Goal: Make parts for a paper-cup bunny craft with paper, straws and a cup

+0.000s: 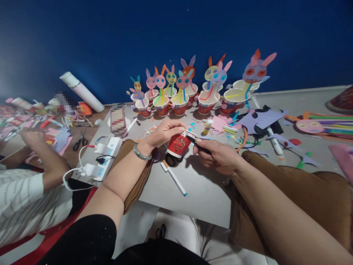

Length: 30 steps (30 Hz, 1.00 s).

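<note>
My left hand (167, 133) is closed over the upper left side of a red paper cup (178, 145) with a dragon print and a white rim. The cup stands tilted above the table. In my right hand (216, 154) is a slim black tool (202, 145), its tip against the cup near the rim. Whether it is a craft knife or a pen I cannot make out. Black-handled scissors (174, 161) lie partly hidden beneath the cup. Nearer to me lies a white marker (175, 179) with a blue end. A yellow glue stick (207, 126) stands behind my right hand.
Several cups with paper rabbit heads (180, 99) line the blue wall. Paper scraps (255, 119) and a marker (275, 143) lie at right. Brown cushions (298, 195) flank me. A white power strip (109, 158) with cords lies left, beside another person's arm (52, 162).
</note>
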Tool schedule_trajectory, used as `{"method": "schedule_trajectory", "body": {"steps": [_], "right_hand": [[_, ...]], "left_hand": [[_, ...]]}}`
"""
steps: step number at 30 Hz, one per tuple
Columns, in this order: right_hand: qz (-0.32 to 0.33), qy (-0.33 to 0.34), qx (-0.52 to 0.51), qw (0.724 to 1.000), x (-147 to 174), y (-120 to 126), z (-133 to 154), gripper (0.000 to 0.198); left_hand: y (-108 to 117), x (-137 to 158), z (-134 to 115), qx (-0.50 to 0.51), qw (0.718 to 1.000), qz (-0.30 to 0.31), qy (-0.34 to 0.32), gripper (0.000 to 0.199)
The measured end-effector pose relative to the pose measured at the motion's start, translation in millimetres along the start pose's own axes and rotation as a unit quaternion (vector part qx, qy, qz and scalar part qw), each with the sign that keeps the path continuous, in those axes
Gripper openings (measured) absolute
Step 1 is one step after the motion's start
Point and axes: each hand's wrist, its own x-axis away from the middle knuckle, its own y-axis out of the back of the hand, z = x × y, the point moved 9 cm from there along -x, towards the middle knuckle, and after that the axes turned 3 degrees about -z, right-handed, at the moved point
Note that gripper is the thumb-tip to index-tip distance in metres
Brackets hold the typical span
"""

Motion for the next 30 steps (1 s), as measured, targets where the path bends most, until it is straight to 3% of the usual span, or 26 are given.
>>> {"method": "schedule_trajectory", "body": {"steps": [30], "right_hand": [[0.006,-0.001,-0.014,1.000,-1.3,-0.6,-1.6,0.039]], "left_hand": [[-1.7,-1.8,2.5,0.003,1.000,0.008,-0.013,0.028]]}}
